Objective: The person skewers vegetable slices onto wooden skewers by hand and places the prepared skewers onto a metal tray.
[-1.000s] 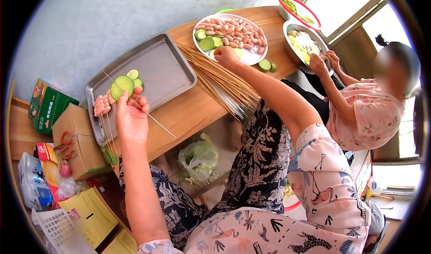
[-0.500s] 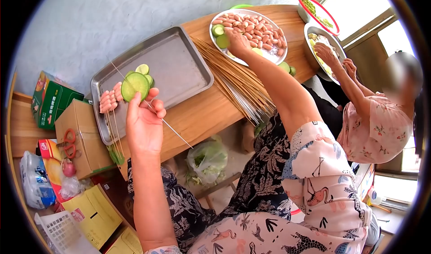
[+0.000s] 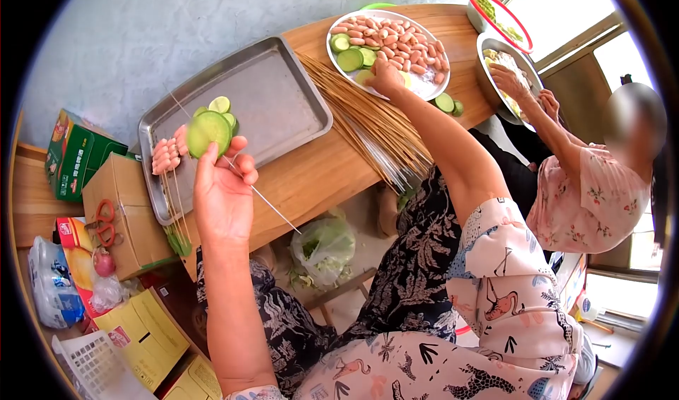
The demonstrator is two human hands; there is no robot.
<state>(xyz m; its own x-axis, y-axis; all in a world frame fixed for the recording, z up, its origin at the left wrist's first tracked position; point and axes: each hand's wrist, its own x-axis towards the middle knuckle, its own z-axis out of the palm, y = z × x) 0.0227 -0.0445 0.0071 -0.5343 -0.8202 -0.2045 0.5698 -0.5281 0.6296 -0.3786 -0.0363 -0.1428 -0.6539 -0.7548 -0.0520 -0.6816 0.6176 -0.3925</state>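
My left hand (image 3: 225, 195) holds a thin skewer (image 3: 272, 205) with round green slices (image 3: 209, 134) on it, above the near part of a metal tray (image 3: 247, 92). Skewers of small pink sausages (image 3: 166, 156) lie at the tray's left end. My right hand (image 3: 387, 77) reaches over the near rim of a white plate (image 3: 442, 92) that holds small sausages (image 3: 403, 41) and green slices (image 3: 350, 60). Its fingertips are together beside the slices; what they hold, if anything, is too small to tell. Loose bamboo skewers (image 3: 361, 117) lie between tray and plate.
A person (image 3: 590, 181) at the right has both hands at a metal bowl (image 3: 488, 43). Behind it stands a red-rimmed bowl (image 3: 472, 7). Cut green pieces (image 3: 445, 103) lie by the plate. Boxes (image 3: 131, 216) and scissors (image 3: 105, 223) are at the left, a plastic bag (image 3: 324, 251) below.
The view has shifted. My right hand has moved along the plate's near side, from the green slices toward the sausages. My left hand still holds the skewer.
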